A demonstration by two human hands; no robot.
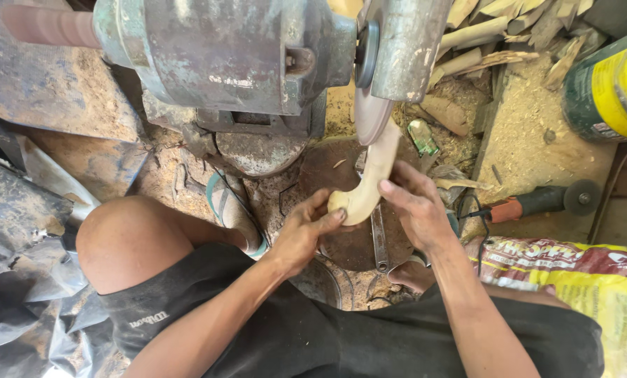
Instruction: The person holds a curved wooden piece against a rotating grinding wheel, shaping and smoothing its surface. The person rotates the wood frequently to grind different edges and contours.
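Curved wooden piece (373, 175), pale and smooth, held between both hands, its upper end touching the lower rim of the grinding disc (369, 115). Left hand (305, 229) closed around the thick lower end, fingers wrapped over it, thumb across the top. Right hand (415, 206) grips the same piece from the other side, fingers bent around the curve just above the left hand's hold.

Directly above the hands: a bench grinder (222, 56) with a worn, grey-green metal housing, its disc half covered by a metal guard (408, 45). Floor (524, 140) is bare earth and boards, thickly coated with sawdust. Beyond the right hand, up and to the side, a heap of cut wooden offcuts (488, 31). Farther out on that side, a green and yellow can (611, 84). Just beside the right forearm, an orange-handled angle grinder (538, 203) lies on the floor, and a yellow and red printed sack (580, 269) lies near the right elbow. Under the hands, a spanner (379, 241) lies on a dark round plate (355, 245). Beside the left hand, a foot in a teal sandal (233, 210). Grey plastic sheeting (19, 280) well out past the left knee.
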